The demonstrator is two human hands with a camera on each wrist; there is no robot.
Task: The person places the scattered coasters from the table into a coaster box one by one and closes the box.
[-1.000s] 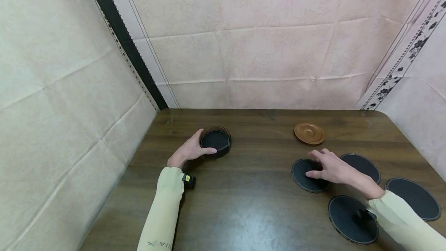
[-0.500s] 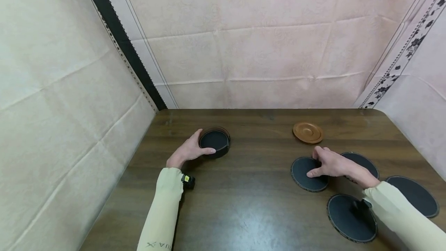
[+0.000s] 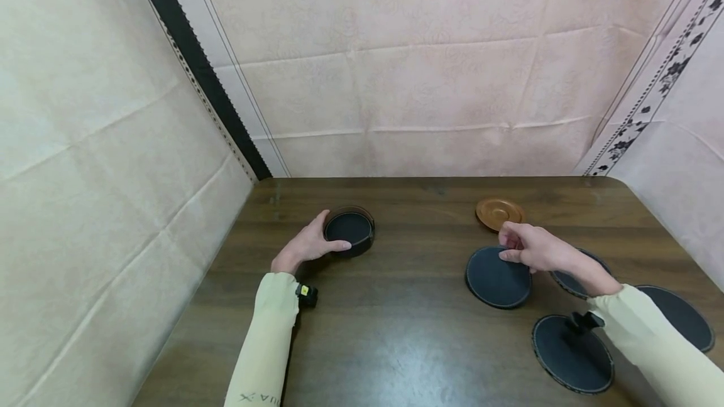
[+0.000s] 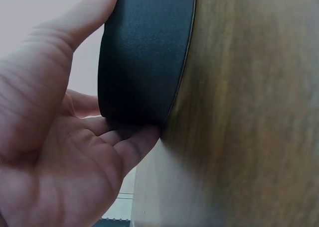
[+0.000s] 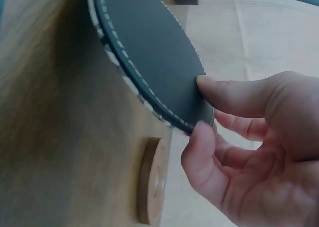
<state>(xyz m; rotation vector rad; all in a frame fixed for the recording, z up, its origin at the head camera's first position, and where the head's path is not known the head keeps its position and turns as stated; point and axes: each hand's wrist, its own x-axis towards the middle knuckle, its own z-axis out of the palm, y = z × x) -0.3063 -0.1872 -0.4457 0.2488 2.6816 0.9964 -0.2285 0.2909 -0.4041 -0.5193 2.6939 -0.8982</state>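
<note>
Right of the middle in the head view, right hand pinching a round black mat, its held edge now up off the table, flat before, left of the middle, left hand still holding a round black box.

Loads of room to pass on the worktop between the black holder and tilted disc. Right side's tighter: three more discs crowd the right sleeve, and a wooden saucer sits just past the fingers.
</note>
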